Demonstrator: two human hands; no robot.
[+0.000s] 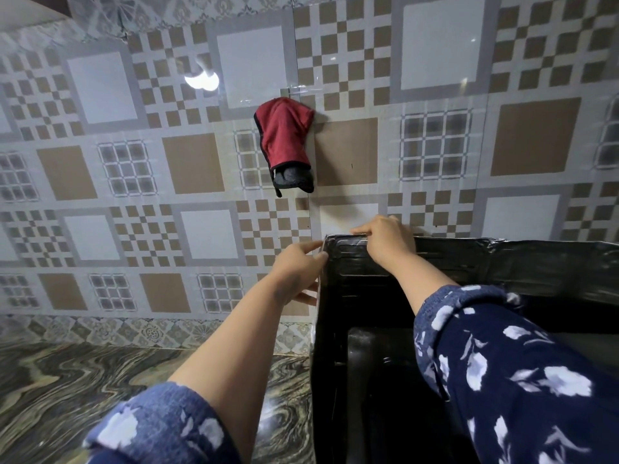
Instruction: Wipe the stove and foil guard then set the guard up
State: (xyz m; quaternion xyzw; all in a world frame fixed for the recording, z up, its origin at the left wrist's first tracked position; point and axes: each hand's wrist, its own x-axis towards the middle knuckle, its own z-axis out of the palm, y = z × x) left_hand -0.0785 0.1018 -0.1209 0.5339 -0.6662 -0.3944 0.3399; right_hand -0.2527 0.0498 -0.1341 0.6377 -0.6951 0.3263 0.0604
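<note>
The foil guard (536, 262) stands upright around the stove, dark and reflective, with its back panel against the tiled wall and its left panel running toward me. My left hand (298, 272) grips the outer side of the left panel near its top corner. My right hand (385, 241) is closed over the top edge at that same back-left corner. Inside the guard, part of the black stove (375, 363) shows, mostly hidden by my right sleeve.
A red and grey cloth (284, 142) hangs on the patterned tile wall (134, 162) above the guard's corner. A marbled dark countertop (83, 390) spreads to the left of the guard. A lamp's reflection glares on the wall tiles.
</note>
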